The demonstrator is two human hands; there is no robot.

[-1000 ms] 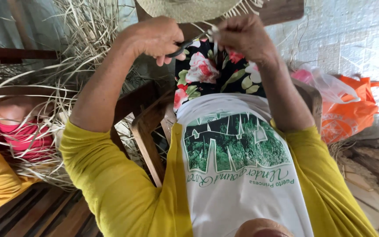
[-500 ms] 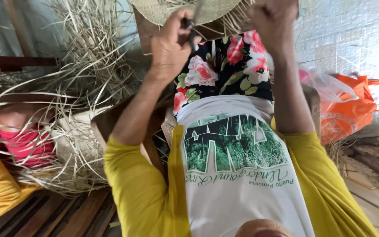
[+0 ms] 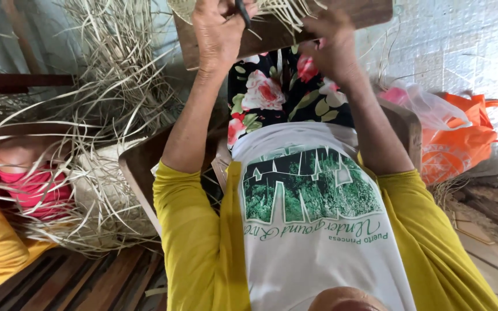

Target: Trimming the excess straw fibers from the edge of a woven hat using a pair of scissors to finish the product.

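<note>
Trimming loose straw ends at the top of the view, with both your hands raised over your lap

Your left hand (image 3: 219,31) is clenched around the dark handles of the scissors (image 3: 242,12), whose blades are out of sight at the frame's top edge. Your right hand (image 3: 331,46) pinches pale strands at the fringe of the woven straw piece (image 3: 278,8), which rests on a wooden board (image 3: 318,17) above your floral skirt (image 3: 272,92). The straw looks light, dry and brittle, likely to crease or split if bent sharply, so grip close to the woven edge rather than at the loose tips. More loose straw (image 3: 99,86) is heaped on your left, and an orange bag (image 3: 462,144) sits on your right
</note>
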